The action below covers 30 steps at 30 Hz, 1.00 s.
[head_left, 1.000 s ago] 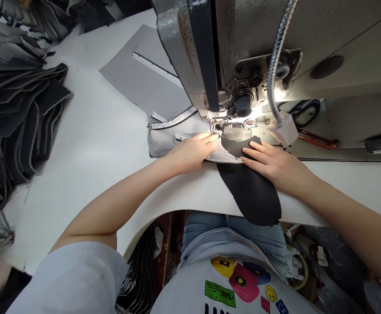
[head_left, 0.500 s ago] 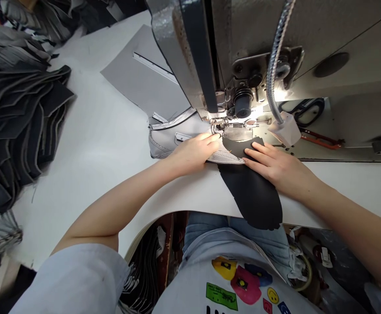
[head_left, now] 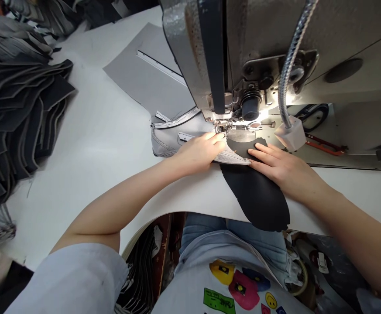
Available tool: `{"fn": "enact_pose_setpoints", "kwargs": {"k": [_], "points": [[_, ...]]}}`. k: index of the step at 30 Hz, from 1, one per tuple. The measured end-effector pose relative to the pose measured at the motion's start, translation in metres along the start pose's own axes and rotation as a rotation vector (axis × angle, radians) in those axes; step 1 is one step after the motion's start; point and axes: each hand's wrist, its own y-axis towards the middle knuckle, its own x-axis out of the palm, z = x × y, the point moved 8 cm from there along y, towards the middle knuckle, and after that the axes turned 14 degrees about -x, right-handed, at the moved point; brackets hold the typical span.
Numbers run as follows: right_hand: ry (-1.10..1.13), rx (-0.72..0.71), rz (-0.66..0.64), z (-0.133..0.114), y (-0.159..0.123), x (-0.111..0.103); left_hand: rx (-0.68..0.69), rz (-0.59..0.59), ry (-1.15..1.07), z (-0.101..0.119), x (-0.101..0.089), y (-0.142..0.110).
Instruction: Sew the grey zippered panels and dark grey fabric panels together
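My left hand (head_left: 202, 151) lies over a light grey stitched fabric piece (head_left: 166, 140), its fingers together and pressing down beside the presser foot (head_left: 221, 126) of a sewing machine. The thumb and the grip underneath are hidden. Below this piece and to its right is a black curved piece (head_left: 259, 203), its lower end hanging past the table edge. My right hand (head_left: 280, 168) rests on the black piece with fingers spread, fingertips near the pointed end of the grey one. Behind the stitched piece, a flat grey panel (head_left: 134, 83) with a long slot reaches under the machine head.
Stacks of dark cut pieces (head_left: 23, 117) lie at the left of the white table (head_left: 88, 131). A lamp on a flexible metal neck (head_left: 290, 65) hangs right of the needle area. Black-handled scissors (head_left: 313, 117) and an orange-handled tool (head_left: 327, 146) lie on the machine bed.
The view has shifted slightly, so the machine appears further right. Both hands stay on the same pieces, with little or no visible movement of the work against the presser foot.
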Motion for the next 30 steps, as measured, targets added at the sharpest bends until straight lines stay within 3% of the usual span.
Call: {"fn": "enact_pose_setpoints", "kwargs": {"k": [4,11,17,30], "points": [[0.087,0.059,0.026,0.007,-0.004,0.003,-0.02,0.014,-0.03,-0.001,0.001,0.001],[-0.033,0.038,-0.011,0.003,-0.002,0.004,-0.035,0.039,-0.116,0.003,-0.007,0.004],[-0.077,-0.018,-0.022,-0.005,0.0,-0.001,-0.032,0.032,-0.061,0.008,-0.007,0.001],[0.055,0.01,-0.008,0.006,-0.011,0.003,-0.052,0.046,-0.081,0.009,-0.008,0.0]]}}
